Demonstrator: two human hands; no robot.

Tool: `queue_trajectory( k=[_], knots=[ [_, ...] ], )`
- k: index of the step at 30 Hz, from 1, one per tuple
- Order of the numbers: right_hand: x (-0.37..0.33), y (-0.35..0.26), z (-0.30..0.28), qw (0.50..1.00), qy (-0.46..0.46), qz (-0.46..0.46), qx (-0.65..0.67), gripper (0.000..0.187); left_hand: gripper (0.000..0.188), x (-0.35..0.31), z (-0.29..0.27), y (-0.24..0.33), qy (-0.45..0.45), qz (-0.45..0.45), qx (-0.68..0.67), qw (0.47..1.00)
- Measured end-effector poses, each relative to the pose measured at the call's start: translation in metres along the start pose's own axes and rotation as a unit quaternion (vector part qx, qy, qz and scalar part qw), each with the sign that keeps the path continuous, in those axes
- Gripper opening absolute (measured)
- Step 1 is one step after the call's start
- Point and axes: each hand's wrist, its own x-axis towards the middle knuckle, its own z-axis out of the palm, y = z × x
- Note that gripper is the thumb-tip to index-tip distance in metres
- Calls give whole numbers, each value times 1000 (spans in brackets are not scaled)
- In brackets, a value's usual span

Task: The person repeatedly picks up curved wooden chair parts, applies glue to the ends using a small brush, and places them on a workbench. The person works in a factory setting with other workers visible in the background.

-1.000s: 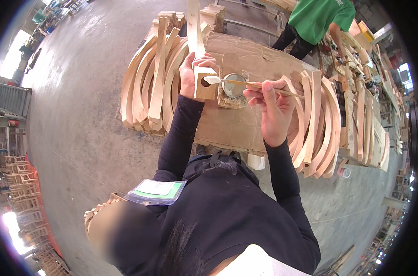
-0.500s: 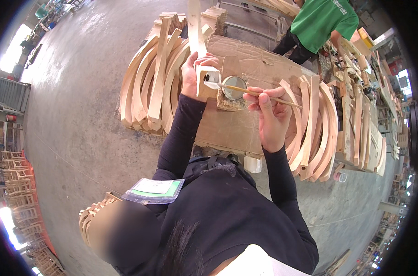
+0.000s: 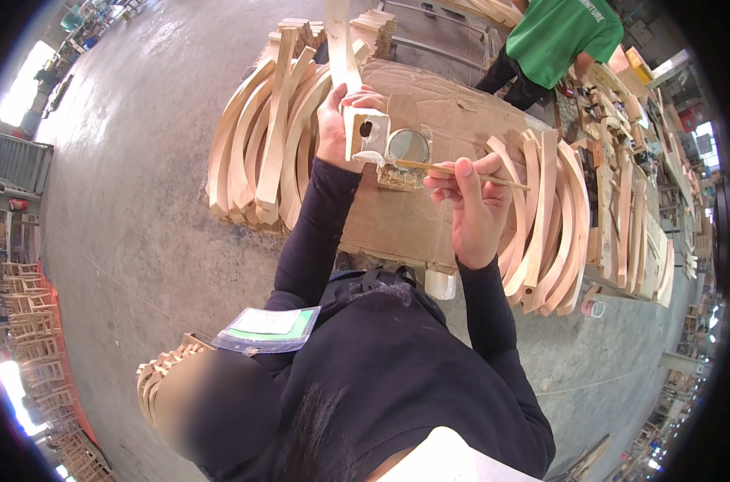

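Note:
My left hand [image 3: 333,132] is closed around a pale curved wooden piece [image 3: 340,48], its squared end turned toward me. That end face has a dark round hole, and wet white glue [image 3: 371,157] lies along its lower edge. Between the thumb and fingers of my right hand [image 3: 477,213] is a thin wooden-handled brush [image 3: 429,166]. Its whitened tip touches the lower right of the glued end face. Just beyond the brush, a round container [image 3: 409,146] with pale contents sits on a crusted block on the cardboard-covered table [image 3: 405,225].
Curved wooden pieces [image 3: 244,161] are stacked at the table's left, and more curved pieces [image 3: 546,233] at its right. A person in a green shirt [image 3: 562,40] works at the far right beside a bench of wood parts [image 3: 622,217]. A white container [image 3: 440,285] stands below the near edge.
The brush tip has moved from the hole down to the end face's lower edge, leaving white glue there. The wooden piece's end has turned slightly, showing more of its hole.

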Motion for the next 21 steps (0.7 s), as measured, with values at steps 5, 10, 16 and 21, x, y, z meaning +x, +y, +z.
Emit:
queue_trajectory(
  k=[5,10,16,21],
  knots=[
    [3,1,2,1000,4,0,10,17,18,-2,1,-5,-4,0,21,1000],
    [13,-4,10,999,27,1,31,19,20,-4,-1,-7,-4,1,30,1000],
    [25,-11,11,999,32,2,30,19,21,-7,-1,-10,-8,-7,35,999],
    [29,-15,5,1000,27,-11,5,20,20,-7,-5,-6,-29,-32,74,996]
  ],
)
